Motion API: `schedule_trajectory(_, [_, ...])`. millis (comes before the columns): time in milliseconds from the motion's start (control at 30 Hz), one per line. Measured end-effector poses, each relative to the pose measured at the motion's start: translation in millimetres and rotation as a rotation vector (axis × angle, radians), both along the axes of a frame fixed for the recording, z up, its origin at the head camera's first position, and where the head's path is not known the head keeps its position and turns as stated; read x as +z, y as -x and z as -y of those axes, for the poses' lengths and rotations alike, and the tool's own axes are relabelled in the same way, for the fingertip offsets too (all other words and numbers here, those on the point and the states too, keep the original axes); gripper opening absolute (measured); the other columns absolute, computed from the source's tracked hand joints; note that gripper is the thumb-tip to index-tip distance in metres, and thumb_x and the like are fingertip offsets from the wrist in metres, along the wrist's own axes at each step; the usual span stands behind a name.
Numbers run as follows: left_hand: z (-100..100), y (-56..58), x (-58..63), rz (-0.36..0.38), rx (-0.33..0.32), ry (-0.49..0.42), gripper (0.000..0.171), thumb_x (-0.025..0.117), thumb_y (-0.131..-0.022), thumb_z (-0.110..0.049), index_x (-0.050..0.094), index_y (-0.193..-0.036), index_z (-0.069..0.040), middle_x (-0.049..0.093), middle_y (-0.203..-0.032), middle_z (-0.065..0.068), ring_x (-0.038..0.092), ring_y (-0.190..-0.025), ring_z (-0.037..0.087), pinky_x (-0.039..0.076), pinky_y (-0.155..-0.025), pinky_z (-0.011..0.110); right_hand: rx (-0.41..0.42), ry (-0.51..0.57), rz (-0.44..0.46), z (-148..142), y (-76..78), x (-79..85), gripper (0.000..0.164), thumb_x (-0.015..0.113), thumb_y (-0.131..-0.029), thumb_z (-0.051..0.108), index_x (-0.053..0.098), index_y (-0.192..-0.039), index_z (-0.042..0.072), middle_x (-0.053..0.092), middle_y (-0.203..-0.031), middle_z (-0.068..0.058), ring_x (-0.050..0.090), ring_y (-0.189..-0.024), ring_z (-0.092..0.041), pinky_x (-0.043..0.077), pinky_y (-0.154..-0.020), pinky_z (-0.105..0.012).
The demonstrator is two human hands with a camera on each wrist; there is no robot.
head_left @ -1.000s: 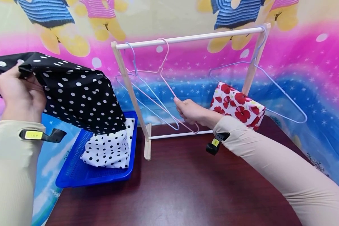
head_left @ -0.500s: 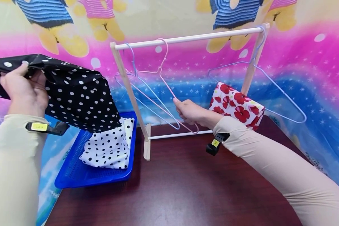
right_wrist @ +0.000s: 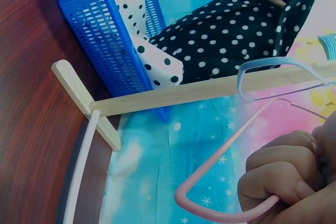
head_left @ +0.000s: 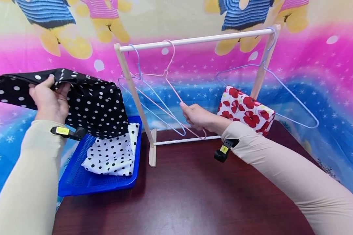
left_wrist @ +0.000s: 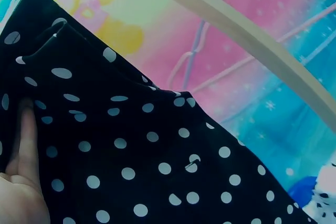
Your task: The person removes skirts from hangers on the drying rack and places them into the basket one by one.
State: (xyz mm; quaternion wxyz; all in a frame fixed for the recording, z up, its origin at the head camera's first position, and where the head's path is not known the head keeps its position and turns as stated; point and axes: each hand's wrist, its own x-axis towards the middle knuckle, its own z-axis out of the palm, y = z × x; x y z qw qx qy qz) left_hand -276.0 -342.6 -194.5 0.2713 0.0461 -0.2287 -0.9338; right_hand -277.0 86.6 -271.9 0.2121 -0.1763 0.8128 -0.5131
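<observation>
My left hand [head_left: 51,101] grips the upper edge of a black cloth with white dots [head_left: 97,107], held up at the left; its lower end hangs over the blue basket [head_left: 97,189]. In the left wrist view the cloth hides most of the fingers. My right hand [head_left: 197,116] has its fingers curled round the side of a pink hanger [head_left: 173,86], whose hook stays on the rack's white rail [head_left: 211,38]. Beside it on the left hangs a blue hanger [head_left: 139,63]. Inside the basket lies a white cloth with black dots [head_left: 111,155].
A wooden rack [head_left: 135,94] stands on the dark red table [head_left: 194,192]. At its right end hangs another blue hanger [head_left: 294,94], close to a folded red-flowered cloth [head_left: 250,111]. A patterned backdrop [head_left: 194,16] rises behind.
My left hand has moved right and slightly down with the black dotted cloth, toward the rack. The right hand keeps its grip on the pink hanger, almost still.
</observation>
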Motion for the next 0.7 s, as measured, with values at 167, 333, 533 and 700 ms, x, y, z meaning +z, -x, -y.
schedule_trajectory(167, [-2, -6.4, -21.2, 0.056, 0.018, 0.09, 0.036, 0.057, -0.098, 0.001, 0.04, -0.115, -0.025, 0.059, -0.111, 0.005, 0.078, -0.08, 0.028, 0.064, -0.071, 0.039, 0.014, 0.003, -0.004, 0, 0.3, -1.1, 0.06, 0.029, -0.108, 0.055, 0.037, -0.067, 0.011, 0.028, -0.056, 0.003, 0.022, -0.044, -0.013, 0.018, -0.045, -0.026])
schedule_trajectory(333, [-6, -15.2, -32.4, 0.111, 0.019, 0.197, 0.036, 0.062, -0.098, -0.005, 0.04, -0.12, -0.024, 0.061, -0.114, 0.003, 0.078, -0.083, 0.025, 0.064, -0.072, 0.035, 0.012, 0.005, -0.002, 1, -1.1, 0.0, 0.06, 0.029, -0.108, 0.054, 0.037, -0.067, 0.011, 0.028, -0.056, 0.003, 0.022, -0.044, -0.013, 0.019, -0.045, -0.027])
schedule_trajectory(533, [-8, -27.1, -36.8, 0.167, 0.095, 0.287, 0.023, 0.064, -0.098, -0.012, 0.049, -0.114, -0.017, 0.07, -0.094, 0.006, 0.077, -0.067, 0.023, 0.062, -0.06, 0.031, 0.001, 0.005, 0.002, 1, -1.3, 0.1, 0.06, 0.029, -0.108, 0.053, 0.038, -0.067, 0.01, 0.028, -0.056, 0.003, 0.023, -0.045, -0.013, 0.019, -0.045, -0.027])
schedule_trajectory(700, [-7, -39.7, -40.4, 0.237, 0.157, 0.284, 0.023, 0.063, -0.098, -0.015, 0.046, -0.112, -0.019, 0.069, -0.084, 0.005, 0.073, -0.056, 0.021, 0.06, -0.053, 0.03, 0.004, -0.002, 0.002, 2, -1.4, -0.9, 0.059, 0.029, -0.108, 0.053, 0.039, -0.069, 0.01, 0.029, -0.056, 0.003, 0.023, -0.045, -0.013, 0.019, -0.045, -0.027])
